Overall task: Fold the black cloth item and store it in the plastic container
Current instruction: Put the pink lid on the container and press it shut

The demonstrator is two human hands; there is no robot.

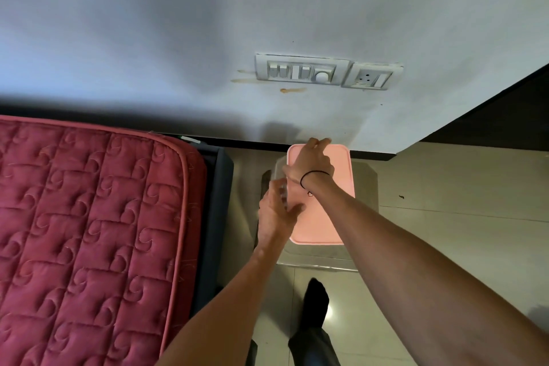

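Note:
A clear plastic container with a pink lid stands on a grey stool beside the wall. My left hand grips the container's left side. My right hand lies across the lid, its fingers curled over the far edge. The lid sits on top of the container. Something dark shows faintly through the clear wall under my left fingers, but I cannot tell what it is. No black cloth lies in the open anywhere in view.
A red quilted mattress on a dark bed frame fills the left side. A switch panel and a socket are on the wall above the stool. My foot in a black sock stands on the tiled floor.

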